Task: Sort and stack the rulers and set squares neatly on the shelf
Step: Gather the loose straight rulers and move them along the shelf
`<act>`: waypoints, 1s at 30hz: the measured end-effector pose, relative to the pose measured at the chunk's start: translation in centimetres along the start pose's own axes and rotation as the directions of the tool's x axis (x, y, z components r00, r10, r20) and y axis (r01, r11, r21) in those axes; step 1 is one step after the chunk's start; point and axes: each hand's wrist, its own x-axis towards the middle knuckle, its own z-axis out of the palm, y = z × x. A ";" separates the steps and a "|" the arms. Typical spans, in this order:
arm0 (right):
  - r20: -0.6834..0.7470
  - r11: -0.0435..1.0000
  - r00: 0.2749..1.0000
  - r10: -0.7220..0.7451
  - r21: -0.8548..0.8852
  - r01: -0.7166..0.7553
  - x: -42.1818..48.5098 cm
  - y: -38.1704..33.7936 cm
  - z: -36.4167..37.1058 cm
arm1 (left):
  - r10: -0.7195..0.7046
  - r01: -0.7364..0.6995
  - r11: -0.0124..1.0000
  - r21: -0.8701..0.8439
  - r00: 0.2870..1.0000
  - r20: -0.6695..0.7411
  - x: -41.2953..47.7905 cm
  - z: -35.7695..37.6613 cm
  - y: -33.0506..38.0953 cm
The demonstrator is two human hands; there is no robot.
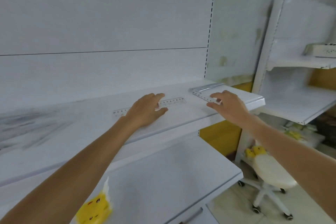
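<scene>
Midway through sorting on the white metal shelf: left hand pressed flat over 1 clear plastic ruler, fingers spread; right hand pinching another clear ruler beside a small transparent stack, seemingly started.

- A ruler lies on the shelf, under the left hand.
- Right of it, apparently a stack of rulers near the shelf's right end.
</scene>
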 end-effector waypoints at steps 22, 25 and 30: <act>0.019 0.994 0.997 -0.078 -0.074 0.079 13.1 12.1 1.7 | -0.068 0.067 0.997 -0.037 0.997 -0.038 15.8 6.4 3.5; 0.046 0.989 0.988 -0.146 -0.033 0.147 15.3 12.2 2.8 | -0.078 0.078 0.997 -0.031 0.997 -0.024 16.4 6.6 3.3; 0.127 0.952 0.945 -0.302 -0.008 0.306 19.0 12.4 3.9 | -0.210 0.207 0.978 -0.037 0.973 -0.100 17.3 6.5 2.8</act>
